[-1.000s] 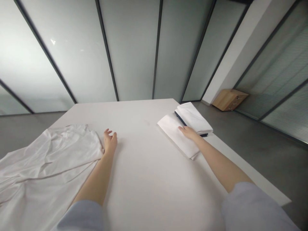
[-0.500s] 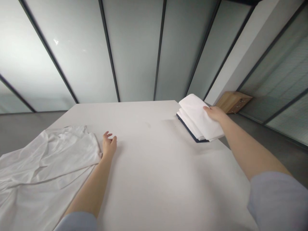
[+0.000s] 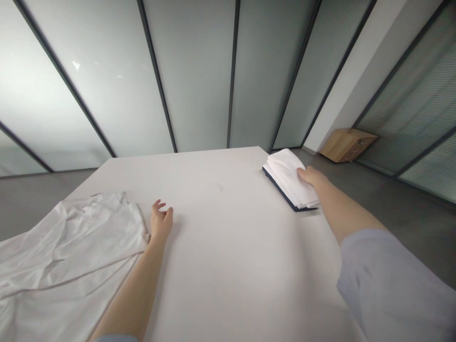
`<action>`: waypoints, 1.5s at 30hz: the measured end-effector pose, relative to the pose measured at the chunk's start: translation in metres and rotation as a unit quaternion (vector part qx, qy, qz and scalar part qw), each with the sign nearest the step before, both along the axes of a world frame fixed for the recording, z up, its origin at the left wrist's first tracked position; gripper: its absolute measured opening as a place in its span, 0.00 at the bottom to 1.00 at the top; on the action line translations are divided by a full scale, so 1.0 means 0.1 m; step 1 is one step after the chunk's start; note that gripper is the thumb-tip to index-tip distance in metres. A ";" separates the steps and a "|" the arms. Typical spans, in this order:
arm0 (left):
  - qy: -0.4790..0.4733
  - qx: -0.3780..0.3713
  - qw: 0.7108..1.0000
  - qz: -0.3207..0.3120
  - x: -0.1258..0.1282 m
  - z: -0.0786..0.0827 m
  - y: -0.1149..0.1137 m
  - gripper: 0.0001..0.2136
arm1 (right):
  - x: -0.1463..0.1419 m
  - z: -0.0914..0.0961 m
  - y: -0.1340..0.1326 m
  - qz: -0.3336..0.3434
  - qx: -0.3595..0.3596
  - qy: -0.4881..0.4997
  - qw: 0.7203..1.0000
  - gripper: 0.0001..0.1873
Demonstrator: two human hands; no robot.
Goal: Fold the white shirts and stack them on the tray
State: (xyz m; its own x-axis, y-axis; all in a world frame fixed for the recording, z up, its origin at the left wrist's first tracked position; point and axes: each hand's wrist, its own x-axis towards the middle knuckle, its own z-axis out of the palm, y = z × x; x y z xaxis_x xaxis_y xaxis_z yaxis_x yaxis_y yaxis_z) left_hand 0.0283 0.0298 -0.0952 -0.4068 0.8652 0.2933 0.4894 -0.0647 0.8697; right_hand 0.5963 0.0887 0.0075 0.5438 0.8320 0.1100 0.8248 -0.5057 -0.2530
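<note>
A stack with folded white cloth (image 3: pixel 285 175) on top and a dark navy folded piece (image 3: pixel 281 192) beneath lies at the table's far right edge. My right hand (image 3: pixel 313 178) grips the right side of the white cloth, thumb on top; its other fingers are partly hidden. Over on the left, my left hand (image 3: pixel 162 221) is held above the table, fingers loosely curled and apart, with nothing in it. Beside that hand a white garment (image 3: pixel 89 232) lies spread out and wrinkled, its lower part cut off by the frame.
The white table (image 3: pixel 221 256) carries both cloth piles. Beyond it stands a frosted glass wall (image 3: pixel 195 76) with dark frames. A wooden drawer cabinet (image 3: pixel 344 145) is on the grey floor at the far right.
My right hand has moved down and slightly left with the white cloth, which now lies flatter on the navy piece. My left hand has hardly moved. The view has shifted slightly.
</note>
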 end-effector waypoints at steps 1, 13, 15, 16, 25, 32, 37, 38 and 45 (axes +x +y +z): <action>0.002 -0.002 1.000 0.000 0.00 0.00 0.00 0.25 | -0.01 0.05 0.00 -0.016 -0.003 -0.001 1.000 0.33; 0.130 -0.097 0.984 -0.077 0.13 0.08 0.02 0.12 | -1.14 0.20 -0.42 0.185 0.243 -0.033 0.952 0.32; 0.159 -0.108 0.978 -0.082 0.15 0.10 0.01 0.11 | -1.43 -0.02 -0.51 0.244 0.213 -0.014 0.946 0.29; 0.167 -0.112 0.976 -0.083 0.16 0.12 0.01 0.11 | -1.58 -0.14 -0.54 0.272 0.189 -0.007 0.944 0.29; 0.184 -0.125 0.971 -0.088 0.17 0.11 0.01 0.10 | -2.28 -0.94 -0.70 0.365 0.011 -0.043 0.930 0.23; 0.209 -0.141 0.964 -0.086 0.18 0.12 0.01 0.11 | -2.18 -0.97 -0.68 0.380 -0.004 -0.022 0.925 0.21; 0.222 -0.153 0.959 -0.083 0.18 0.14 -0.01 0.11 | -2.19 -1.00 -0.68 0.383 0.020 -0.021 0.923 0.20; 0.224 -0.156 0.958 -0.083 0.18 0.15 -0.01 0.11 | -2.19 -1.01 -0.67 0.384 0.027 -0.021 0.923 0.20; 0.272 -0.170 0.941 -0.112 0.21 0.19 -0.04 0.14 | -2.20 -1.05 -0.65 0.379 0.050 -0.025 0.924 0.19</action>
State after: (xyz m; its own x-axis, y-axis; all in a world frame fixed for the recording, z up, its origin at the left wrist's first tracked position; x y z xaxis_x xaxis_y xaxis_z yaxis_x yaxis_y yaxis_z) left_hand 0.0491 0.0253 -0.0758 -0.0733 0.9926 0.0967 0.8747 0.0174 0.4844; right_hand 0.3767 0.0233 -0.0975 -0.1985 0.9558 0.2168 0.9444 0.2457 -0.2186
